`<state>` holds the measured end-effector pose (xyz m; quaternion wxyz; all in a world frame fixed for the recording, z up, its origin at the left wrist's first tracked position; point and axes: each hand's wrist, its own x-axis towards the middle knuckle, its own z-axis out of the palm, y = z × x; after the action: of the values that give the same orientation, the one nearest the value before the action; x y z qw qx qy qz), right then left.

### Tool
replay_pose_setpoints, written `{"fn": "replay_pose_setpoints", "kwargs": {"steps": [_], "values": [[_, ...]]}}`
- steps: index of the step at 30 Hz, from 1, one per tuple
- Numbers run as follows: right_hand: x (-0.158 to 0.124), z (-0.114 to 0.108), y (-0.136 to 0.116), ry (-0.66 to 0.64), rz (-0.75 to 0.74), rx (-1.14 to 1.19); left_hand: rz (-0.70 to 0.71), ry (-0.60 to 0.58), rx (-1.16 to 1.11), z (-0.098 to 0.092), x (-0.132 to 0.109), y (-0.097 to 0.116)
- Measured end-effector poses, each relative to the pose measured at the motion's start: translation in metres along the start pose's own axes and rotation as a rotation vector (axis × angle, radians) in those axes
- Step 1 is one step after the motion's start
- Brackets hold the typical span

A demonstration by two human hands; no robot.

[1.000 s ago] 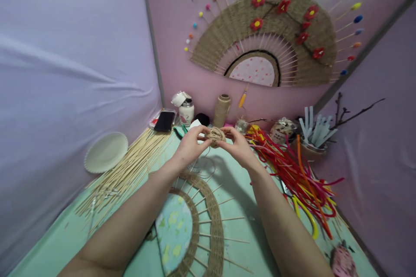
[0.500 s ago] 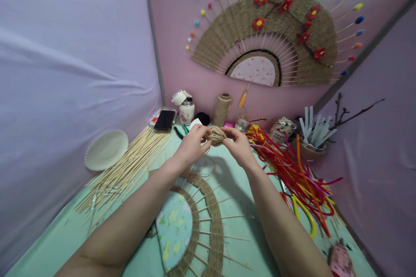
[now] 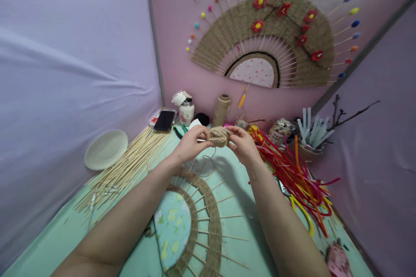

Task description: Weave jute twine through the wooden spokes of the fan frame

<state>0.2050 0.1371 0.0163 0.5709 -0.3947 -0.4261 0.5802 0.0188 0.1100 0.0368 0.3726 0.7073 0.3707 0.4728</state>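
Note:
Between my two hands is a small bundle of tan twine [image 3: 219,136], raised over the far part of the table. My left hand [image 3: 192,142] pinches its left end with thumb and fingers. At the other end my right hand [image 3: 243,143] grips it the same way. A loose strand hangs below the bundle. Under my forearms lies a half-round woven fan [image 3: 212,212] with a blue-green patterned cloth centre [image 3: 173,229] and thin sticks pointing outward. My left forearm hides part of its left side.
Thin bamboo sticks [image 3: 130,162] and a white plate [image 3: 106,149] lie left. Behind stand a phone [image 3: 164,120], a jar [image 3: 186,112] and a twine spool [image 3: 222,110]. Red and orange pipe cleaners [image 3: 286,164] and a pot of glue sticks [image 3: 312,149] are right. A finished fan [image 3: 234,30] hangs on the wall.
My hands have moved slightly apart, and more of the twine bundle shows between them, looking wider. My right hand has shifted a little to the right.

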Motion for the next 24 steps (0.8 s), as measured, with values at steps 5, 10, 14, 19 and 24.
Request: {"fn": "replay_pose_setpoints", "kwargs": {"steps": [5,10,14,19,24], "values": [[0.006,-0.018,-0.003,0.025,0.007,-0.048,-0.257,0.044,-0.483,-0.004,0.002,0.007],[0.013,-0.042,-0.015,0.185,-0.067,-0.128,-0.505,0.261,-0.836,-0.013,0.006,0.006],[0.013,-0.065,-0.037,0.375,-0.225,-0.14,-0.574,0.293,-0.898,-0.015,0.008,-0.001],[0.001,-0.096,-0.074,0.601,-0.479,0.036,-0.681,0.229,-0.754,-0.006,0.025,-0.02],[-0.019,-0.103,-0.1,0.6,-0.575,0.117,-0.928,0.2,-0.709,0.025,0.069,-0.035]]}}
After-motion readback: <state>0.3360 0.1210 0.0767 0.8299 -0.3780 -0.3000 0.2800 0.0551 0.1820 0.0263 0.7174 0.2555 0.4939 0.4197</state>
